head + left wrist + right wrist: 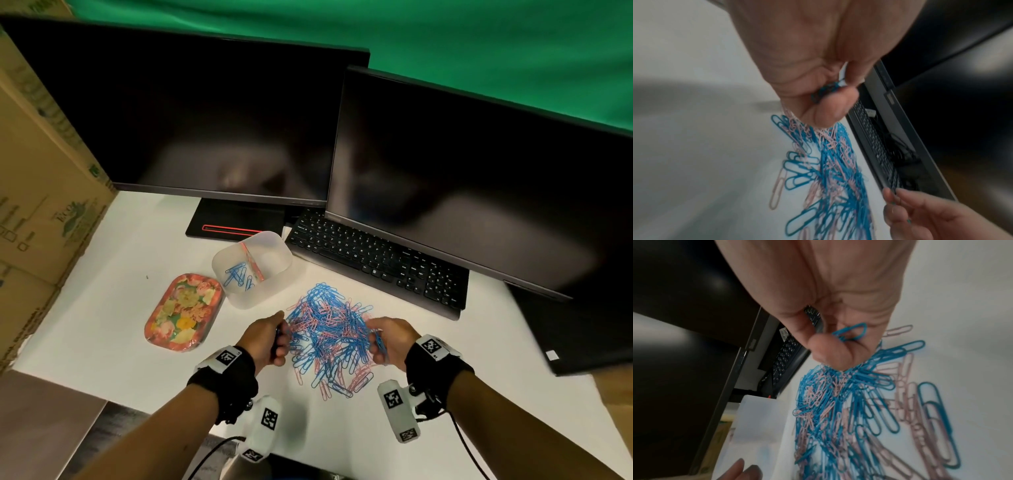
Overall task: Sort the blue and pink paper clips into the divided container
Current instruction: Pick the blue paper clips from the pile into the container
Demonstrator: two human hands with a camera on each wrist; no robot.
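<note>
A mixed pile of blue and pink paper clips (330,337) lies on the white desk between my hands. The translucent divided container (252,269) stands beyond it to the left, with several blue clips (237,274) in its left compartment and a pink divider (251,262). My left hand (270,337) at the pile's left edge grips blue clips (826,90) in its curled fingers. My right hand (383,339) at the pile's right edge holds blue clips (853,332) in curled fingers. The pile also shows in both wrist views (830,170) (849,410).
A floral tin lid (183,311) lies left of the container. A black keyboard (376,263) and two dark monitors (212,126) (479,192) stand behind the pile. Cardboard boxes (41,192) wall the left side.
</note>
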